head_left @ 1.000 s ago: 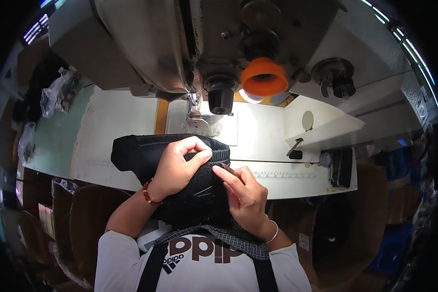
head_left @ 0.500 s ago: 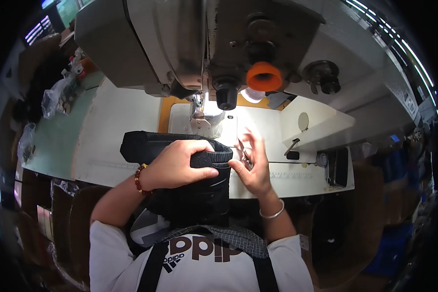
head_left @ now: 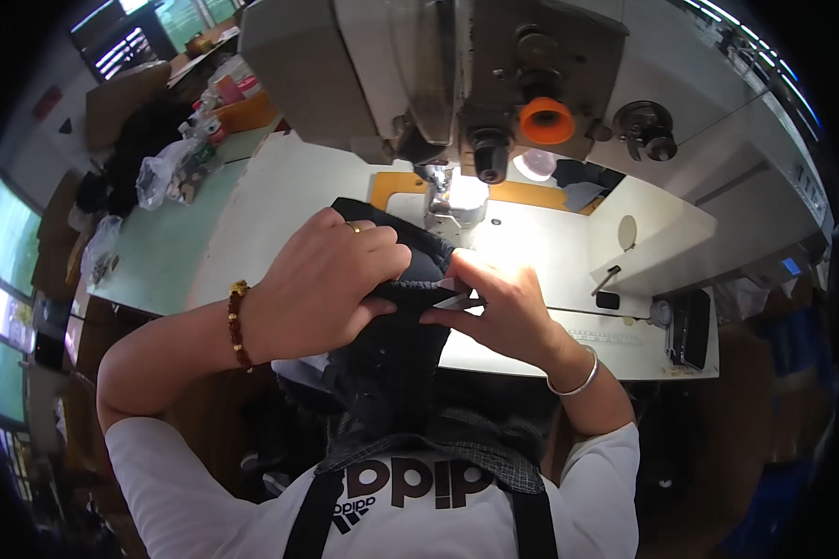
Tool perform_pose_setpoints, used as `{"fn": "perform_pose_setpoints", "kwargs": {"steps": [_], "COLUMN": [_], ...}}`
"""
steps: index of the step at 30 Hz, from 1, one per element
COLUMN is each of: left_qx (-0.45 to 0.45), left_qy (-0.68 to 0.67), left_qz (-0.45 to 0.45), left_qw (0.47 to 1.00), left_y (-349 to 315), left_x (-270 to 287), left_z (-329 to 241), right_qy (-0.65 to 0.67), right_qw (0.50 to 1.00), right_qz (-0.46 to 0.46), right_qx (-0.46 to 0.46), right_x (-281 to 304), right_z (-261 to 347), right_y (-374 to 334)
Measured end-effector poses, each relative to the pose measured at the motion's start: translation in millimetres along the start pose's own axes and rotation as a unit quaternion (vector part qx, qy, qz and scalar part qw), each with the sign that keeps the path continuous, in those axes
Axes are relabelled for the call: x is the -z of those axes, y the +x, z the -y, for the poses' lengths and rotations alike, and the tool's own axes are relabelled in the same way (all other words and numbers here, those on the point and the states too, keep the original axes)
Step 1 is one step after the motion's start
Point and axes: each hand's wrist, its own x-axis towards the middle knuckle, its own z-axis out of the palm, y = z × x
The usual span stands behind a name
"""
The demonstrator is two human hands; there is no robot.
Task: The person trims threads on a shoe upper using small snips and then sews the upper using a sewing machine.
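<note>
A black garment (head_left: 396,359) with a ribbed or gathered edge hangs between my hands, in front of the sewing machine's needle area (head_left: 452,200). My left hand (head_left: 331,279) is closed on its edge, fingers over the top and thumb beneath, pulling the fabric taut. At the right end of that edge, my right hand (head_left: 508,303) holds small metal thread snips (head_left: 457,300). The blades point left against the black cloth. My fingers hide most of the snips, and I cannot tell whether the blades are cutting.
The sewing machine head (head_left: 550,65) with an orange cup-shaped part (head_left: 546,121) overhangs the white table (head_left: 252,224). To the right sits a black box-shaped part (head_left: 688,331) near the table edge. Plastic bags (head_left: 163,172) and bottles crowd the green surface at the left.
My left hand has turned and lifted the garment's edge, which is now stretched toward the right hand. The snips have come in against the cloth. The whole view has shifted.
</note>
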Motion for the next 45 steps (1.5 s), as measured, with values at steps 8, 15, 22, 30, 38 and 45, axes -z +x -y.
{"fn": "perform_pose_setpoints", "kwargs": {"steps": [8, 15, 22, 30, 38, 45], "left_qx": [-0.042, -0.101, -0.179, -0.229, -0.17, -0.202], "left_qy": [0.161, 0.275, 0.276, 0.26, 0.3, 0.191], "left_qz": [-0.079, -0.144, -0.213, -0.268, -0.229, -0.181], "left_qw": [0.983, 0.945, 0.92, 0.899, 0.91, 0.943], "left_y": [-34.0, -81.5, -104.7, -105.1, -112.6, -118.8], "left_x": [52.3, -11.1, -33.2, -43.0, -9.5, 26.6], "left_z": [-31.4, -16.4, 0.5, 11.2, 22.8, 24.2], "right_qy": [0.051, -0.056, -0.042, 0.032, -0.006, 0.501], "right_qw": [0.984, 0.965, 0.972, 0.973, 0.972, 0.777], "right_qz": [-0.14, -0.176, -0.123, -0.045, 0.115, 0.341], "right_qx": [0.099, 0.184, 0.195, 0.223, 0.205, -0.169], "right_x": [-31.5, -82.8, -78.0, -36.7, -50.8, -93.1], "right_z": [47.6, 44.1, 53.5, 40.2, 17.1, 39.1], "right_y": [7.2, -18.0, -15.2, 21.5, 80.0, 28.2]}}
